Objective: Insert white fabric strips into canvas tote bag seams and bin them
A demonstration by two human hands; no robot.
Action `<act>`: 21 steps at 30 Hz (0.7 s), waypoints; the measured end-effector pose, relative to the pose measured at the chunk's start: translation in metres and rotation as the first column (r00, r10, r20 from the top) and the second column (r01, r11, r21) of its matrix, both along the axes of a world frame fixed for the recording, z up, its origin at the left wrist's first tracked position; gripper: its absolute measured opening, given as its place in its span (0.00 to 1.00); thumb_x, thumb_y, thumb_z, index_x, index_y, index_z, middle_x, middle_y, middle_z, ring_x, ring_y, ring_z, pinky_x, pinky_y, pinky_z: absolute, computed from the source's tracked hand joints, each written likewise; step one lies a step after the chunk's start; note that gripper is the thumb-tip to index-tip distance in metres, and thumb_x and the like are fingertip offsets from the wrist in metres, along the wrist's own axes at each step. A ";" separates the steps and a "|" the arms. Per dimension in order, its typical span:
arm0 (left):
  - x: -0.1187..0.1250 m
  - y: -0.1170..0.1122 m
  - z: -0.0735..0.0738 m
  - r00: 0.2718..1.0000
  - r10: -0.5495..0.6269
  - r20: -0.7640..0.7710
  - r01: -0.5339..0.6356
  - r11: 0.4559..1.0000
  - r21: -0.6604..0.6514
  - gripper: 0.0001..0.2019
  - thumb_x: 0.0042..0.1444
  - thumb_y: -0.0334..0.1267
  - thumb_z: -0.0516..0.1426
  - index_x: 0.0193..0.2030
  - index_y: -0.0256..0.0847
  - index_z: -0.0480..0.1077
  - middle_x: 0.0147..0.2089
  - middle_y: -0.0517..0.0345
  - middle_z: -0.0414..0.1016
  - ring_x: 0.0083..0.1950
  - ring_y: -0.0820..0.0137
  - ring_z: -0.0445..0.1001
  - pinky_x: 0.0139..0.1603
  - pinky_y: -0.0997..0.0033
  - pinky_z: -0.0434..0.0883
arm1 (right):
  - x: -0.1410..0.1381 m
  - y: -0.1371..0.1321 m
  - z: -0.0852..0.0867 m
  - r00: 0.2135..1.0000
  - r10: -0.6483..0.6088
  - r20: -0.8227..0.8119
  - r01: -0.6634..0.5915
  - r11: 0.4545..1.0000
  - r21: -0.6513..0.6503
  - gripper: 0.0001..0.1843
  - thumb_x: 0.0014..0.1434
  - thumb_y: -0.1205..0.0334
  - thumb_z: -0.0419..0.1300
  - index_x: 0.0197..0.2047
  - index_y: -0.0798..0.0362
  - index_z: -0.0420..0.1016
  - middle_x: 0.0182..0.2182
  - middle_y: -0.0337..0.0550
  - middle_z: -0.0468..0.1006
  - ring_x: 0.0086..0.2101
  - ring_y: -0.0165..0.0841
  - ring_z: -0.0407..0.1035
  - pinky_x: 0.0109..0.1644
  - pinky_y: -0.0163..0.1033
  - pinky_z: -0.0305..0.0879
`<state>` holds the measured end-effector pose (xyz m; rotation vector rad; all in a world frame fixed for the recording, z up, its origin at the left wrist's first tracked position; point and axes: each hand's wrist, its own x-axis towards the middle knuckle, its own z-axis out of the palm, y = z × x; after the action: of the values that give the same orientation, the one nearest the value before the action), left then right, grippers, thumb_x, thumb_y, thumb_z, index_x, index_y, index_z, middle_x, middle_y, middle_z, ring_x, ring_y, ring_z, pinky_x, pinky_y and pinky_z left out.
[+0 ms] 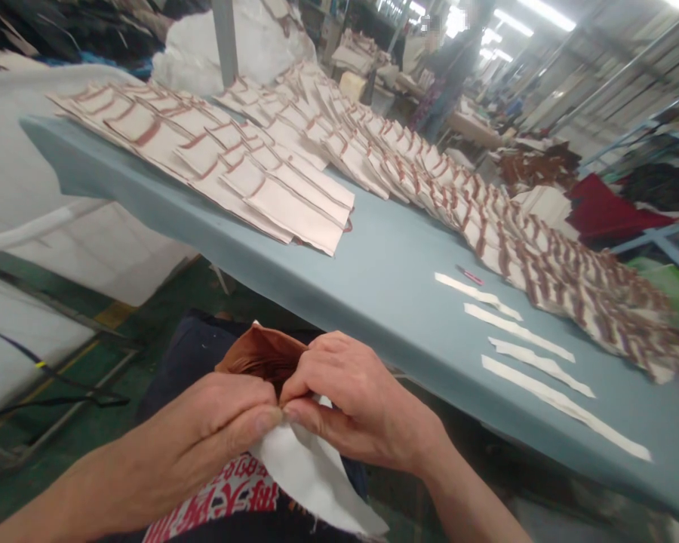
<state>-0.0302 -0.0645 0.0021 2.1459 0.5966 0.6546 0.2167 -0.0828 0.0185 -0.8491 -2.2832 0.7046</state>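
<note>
My left hand [204, 437] and my right hand [351, 400] meet in front of my body, below the near edge of the blue table [385, 279]. Both pinch the same piece: a folded brown leather piece [260, 354] with a white lining sheet [311, 475] hanging down from it. Thumbs and forefingers press together at the seam where brown and white meet. What lies under the fingers is hidden.
Long overlapping rows of cream pieces with brown trim [407, 151] cover the table. Several white strips [520, 332] and a small red pen [471, 275] lie at the right. A white bag [249, 38] and a person [453, 68] are at the back.
</note>
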 end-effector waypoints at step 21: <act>0.054 -0.079 -0.068 0.928 0.116 0.354 -0.152 0.986 0.074 0.14 0.54 0.27 0.54 0.27 0.48 0.52 0.17 0.67 0.58 0.17 0.72 0.55 0.23 0.62 0.54 | -0.014 -0.039 -0.072 0.942 -0.313 -0.123 0.335 0.900 0.279 0.31 0.86 0.53 0.43 0.27 0.46 0.62 0.19 0.34 0.65 0.22 0.33 0.53 0.36 0.47 0.52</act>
<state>0.0233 -0.1431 -0.0663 2.0227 0.5268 1.1338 0.2028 -0.1216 -0.0533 -1.0043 -2.0414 0.2320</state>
